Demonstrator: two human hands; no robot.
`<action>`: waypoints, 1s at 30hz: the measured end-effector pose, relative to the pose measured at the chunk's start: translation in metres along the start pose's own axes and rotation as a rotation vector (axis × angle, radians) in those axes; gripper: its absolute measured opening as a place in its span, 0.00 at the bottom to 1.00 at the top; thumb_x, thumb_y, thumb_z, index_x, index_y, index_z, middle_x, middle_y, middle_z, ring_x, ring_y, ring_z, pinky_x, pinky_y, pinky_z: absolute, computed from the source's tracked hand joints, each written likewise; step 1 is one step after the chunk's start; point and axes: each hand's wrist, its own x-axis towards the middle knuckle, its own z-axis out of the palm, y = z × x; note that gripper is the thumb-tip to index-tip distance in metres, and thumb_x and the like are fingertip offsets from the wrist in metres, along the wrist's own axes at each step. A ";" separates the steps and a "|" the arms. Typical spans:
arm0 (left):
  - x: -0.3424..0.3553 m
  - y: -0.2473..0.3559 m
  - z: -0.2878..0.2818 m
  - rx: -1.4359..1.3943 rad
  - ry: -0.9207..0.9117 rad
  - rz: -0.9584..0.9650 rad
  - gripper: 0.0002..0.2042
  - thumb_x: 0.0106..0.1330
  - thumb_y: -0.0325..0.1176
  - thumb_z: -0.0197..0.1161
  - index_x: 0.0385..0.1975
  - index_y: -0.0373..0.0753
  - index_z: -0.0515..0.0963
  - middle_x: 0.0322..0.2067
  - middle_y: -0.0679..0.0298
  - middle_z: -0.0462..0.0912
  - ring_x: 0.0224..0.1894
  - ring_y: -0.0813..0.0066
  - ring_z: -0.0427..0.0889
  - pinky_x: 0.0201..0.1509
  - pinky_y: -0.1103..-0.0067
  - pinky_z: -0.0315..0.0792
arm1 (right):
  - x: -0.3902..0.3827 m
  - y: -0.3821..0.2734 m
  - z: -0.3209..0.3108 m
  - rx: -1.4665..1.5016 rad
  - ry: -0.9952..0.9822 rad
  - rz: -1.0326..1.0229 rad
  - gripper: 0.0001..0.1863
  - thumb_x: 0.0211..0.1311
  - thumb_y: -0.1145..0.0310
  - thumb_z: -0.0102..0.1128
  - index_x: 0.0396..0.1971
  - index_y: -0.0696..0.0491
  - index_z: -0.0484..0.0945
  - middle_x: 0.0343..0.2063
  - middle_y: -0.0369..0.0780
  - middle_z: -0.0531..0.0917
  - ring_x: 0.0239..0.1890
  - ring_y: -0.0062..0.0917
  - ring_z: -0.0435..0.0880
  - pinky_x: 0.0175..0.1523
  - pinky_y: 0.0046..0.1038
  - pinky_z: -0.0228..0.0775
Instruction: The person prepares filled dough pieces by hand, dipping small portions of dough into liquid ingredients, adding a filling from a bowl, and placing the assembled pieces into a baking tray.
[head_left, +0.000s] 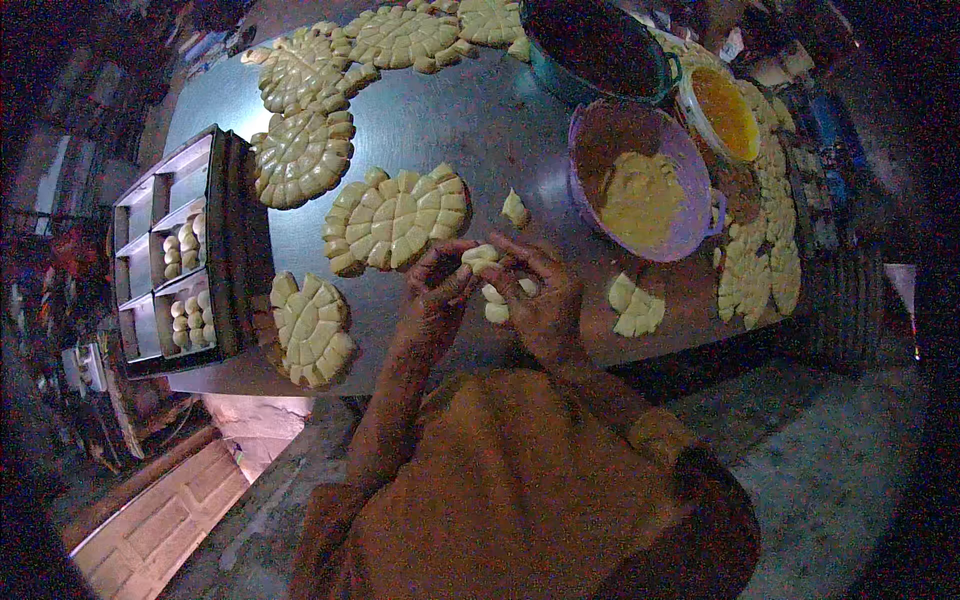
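Note:
A small pale piece of dough (481, 255) is pinched between the fingertips of both hands, above the near part of the table. My left hand (437, 280) grips its left side, and my right hand (545, 285) grips its right side. Under the right fingers lie a few loose dough pieces (496, 311), partly hidden. Just beyond the hands is a lone dough scrap (515, 208). A large scored dough round (397, 217), cut into many segments, lies close to my left hand. Right of my right hand sits a smaller cut cluster of dough (636, 305).
A purple basin (708, 190) holds a yellowish mass, behind it a dark green tub (600, 90) and a white bucket (690, 108) of orange-yellow contents. At left stands a stack of divided metal trays (240, 240) with dough balls. More segmented dough (310, 330) lies along the table (450, 110).

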 end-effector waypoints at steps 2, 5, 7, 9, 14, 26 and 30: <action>0.003 0.003 -0.002 0.019 -0.030 -0.002 0.16 0.64 0.29 0.63 0.50 0.36 0.73 0.49 0.58 0.77 0.54 0.68 0.75 0.60 0.74 0.70 | 0.006 0.001 -0.002 0.239 -0.050 0.108 0.11 0.54 0.75 0.69 0.39 0.58 0.84 0.33 0.39 0.85 0.39 0.22 0.83 0.44 0.25 0.76; 0.006 0.010 0.018 0.073 0.000 0.067 0.16 0.64 0.30 0.63 0.50 0.34 0.74 0.48 0.57 0.78 0.53 0.68 0.77 0.58 0.74 0.71 | 0.011 0.012 -0.005 0.029 0.044 -0.111 0.09 0.53 0.77 0.69 0.36 0.58 0.85 0.32 0.39 0.85 0.37 0.22 0.84 0.45 0.24 0.76; 0.005 0.005 0.023 0.106 0.077 0.075 0.15 0.64 0.30 0.64 0.49 0.33 0.74 0.47 0.57 0.79 0.51 0.69 0.78 0.56 0.74 0.72 | 0.010 0.023 -0.003 0.009 0.058 -0.138 0.08 0.52 0.78 0.69 0.34 0.58 0.85 0.31 0.39 0.85 0.37 0.23 0.84 0.45 0.24 0.76; 0.005 -0.010 0.017 0.133 0.176 0.021 0.15 0.64 0.31 0.65 0.48 0.32 0.75 0.46 0.57 0.80 0.49 0.70 0.79 0.54 0.75 0.74 | 0.008 0.027 -0.005 -0.022 0.022 -0.185 0.09 0.50 0.77 0.70 0.34 0.57 0.85 0.32 0.40 0.85 0.37 0.25 0.84 0.46 0.25 0.76; 0.005 -0.010 0.011 -0.003 0.226 -0.064 0.15 0.64 0.33 0.66 0.46 0.31 0.77 0.41 0.60 0.82 0.41 0.72 0.82 0.49 0.77 0.77 | 0.012 0.022 -0.008 -0.233 -0.039 -0.604 0.15 0.50 0.75 0.70 0.40 0.56 0.83 0.38 0.40 0.84 0.40 0.32 0.83 0.46 0.29 0.76; -0.009 -0.004 0.008 0.629 -0.035 0.172 0.15 0.67 0.37 0.62 0.45 0.32 0.80 0.40 0.58 0.84 0.44 0.73 0.81 0.49 0.77 0.76 | 0.025 0.023 -0.036 -0.453 -0.329 -0.393 0.15 0.51 0.68 0.70 0.39 0.54 0.82 0.36 0.42 0.81 0.38 0.32 0.83 0.41 0.32 0.76; -0.010 0.002 0.014 0.553 -0.066 0.012 0.14 0.66 0.37 0.63 0.42 0.31 0.80 0.38 0.59 0.84 0.41 0.74 0.81 0.48 0.77 0.75 | 0.028 0.024 -0.038 -0.424 -0.279 -0.359 0.11 0.53 0.66 0.70 0.34 0.55 0.84 0.33 0.41 0.83 0.36 0.27 0.83 0.40 0.27 0.75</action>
